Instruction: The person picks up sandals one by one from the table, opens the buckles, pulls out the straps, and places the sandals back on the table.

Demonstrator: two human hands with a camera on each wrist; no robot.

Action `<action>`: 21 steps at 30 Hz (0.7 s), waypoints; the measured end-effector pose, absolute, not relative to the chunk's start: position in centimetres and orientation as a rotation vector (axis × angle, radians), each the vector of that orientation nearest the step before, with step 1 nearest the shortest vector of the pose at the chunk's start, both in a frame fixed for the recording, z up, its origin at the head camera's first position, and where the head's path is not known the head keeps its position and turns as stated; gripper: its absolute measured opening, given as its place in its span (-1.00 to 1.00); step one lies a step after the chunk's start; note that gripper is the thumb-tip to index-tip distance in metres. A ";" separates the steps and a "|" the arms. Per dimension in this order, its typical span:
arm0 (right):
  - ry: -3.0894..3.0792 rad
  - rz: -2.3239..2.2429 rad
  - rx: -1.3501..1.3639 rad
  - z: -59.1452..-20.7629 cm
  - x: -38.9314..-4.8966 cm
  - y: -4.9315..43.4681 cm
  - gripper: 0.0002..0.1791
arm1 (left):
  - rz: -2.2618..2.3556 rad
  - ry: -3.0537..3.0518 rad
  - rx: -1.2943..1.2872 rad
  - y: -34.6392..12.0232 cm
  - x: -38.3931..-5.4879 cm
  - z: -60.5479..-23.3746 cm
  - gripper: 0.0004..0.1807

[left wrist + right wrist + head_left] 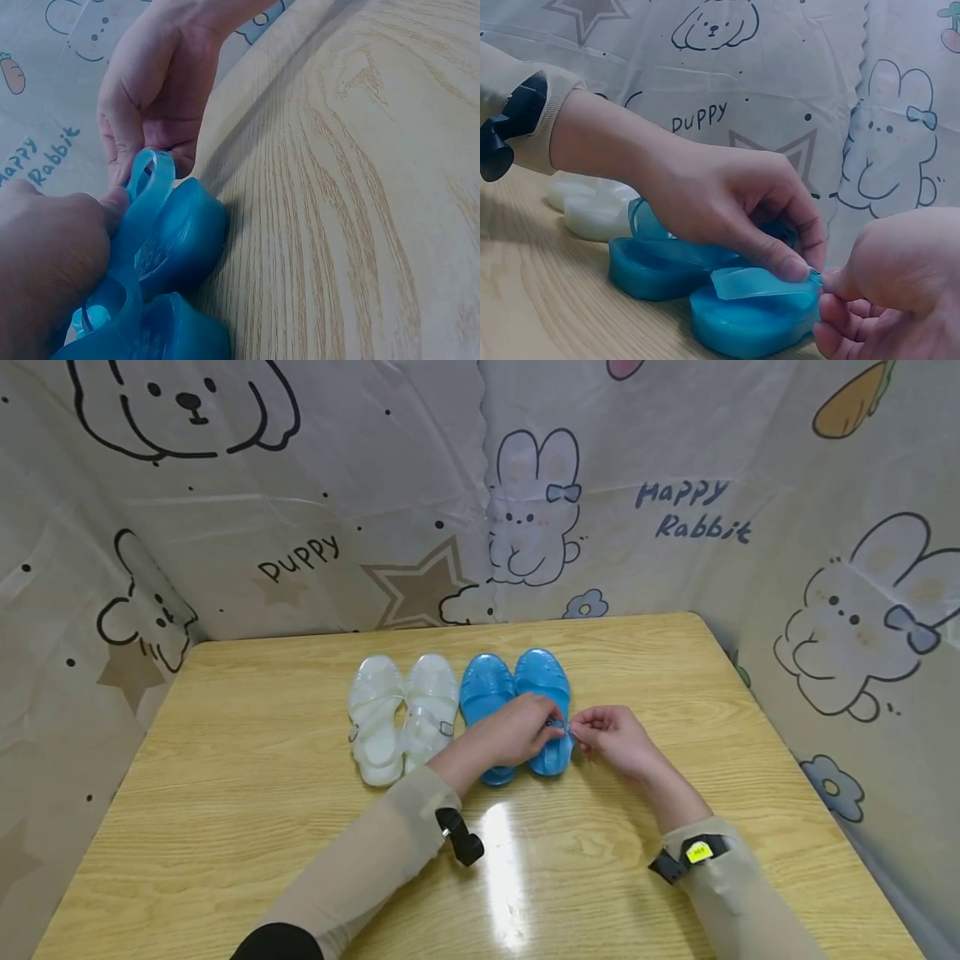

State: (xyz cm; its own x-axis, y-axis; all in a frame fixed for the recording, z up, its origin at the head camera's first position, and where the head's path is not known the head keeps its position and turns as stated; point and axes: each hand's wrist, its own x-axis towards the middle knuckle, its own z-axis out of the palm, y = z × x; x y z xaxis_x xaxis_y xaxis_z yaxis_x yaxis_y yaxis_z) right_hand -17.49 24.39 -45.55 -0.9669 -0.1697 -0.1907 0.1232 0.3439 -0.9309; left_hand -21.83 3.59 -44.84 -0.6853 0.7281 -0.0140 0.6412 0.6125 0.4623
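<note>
A pair of blue jelly sandals lies on the wooden table, toes pointing to the back. My left hand reaches over them and pinches the ankle strap of the right-hand sandal between thumb and fingers. On the outer side of that sandal, my right hand pinches the strap's end near the buckle, its fingertips meeting those of the left hand. In the left wrist view the strap rises in a loop above the heel. The buckle itself is mostly hidden by the fingers.
Left of the blue pair stands a pair of clear white jelly sandals with small buckles. The wooden table ends at a printed cloth wall at the back and sides.
</note>
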 end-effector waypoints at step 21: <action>2.178 -1.823 -0.012 -46.5 -17.3 25.6 -0.69 | 0.681 2.665 1.098 3.5 -21.6 -45.0 -0.70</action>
State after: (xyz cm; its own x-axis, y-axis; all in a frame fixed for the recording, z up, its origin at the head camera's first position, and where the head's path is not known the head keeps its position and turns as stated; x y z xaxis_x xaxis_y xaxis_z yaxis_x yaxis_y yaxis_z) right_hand -17.32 25.64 -46.54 -0.9551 -0.1966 -0.2219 0.1838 0.1946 -0.9635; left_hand -21.63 3.49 -45.04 -0.7112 0.7030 0.0082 0.6207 0.6223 0.4769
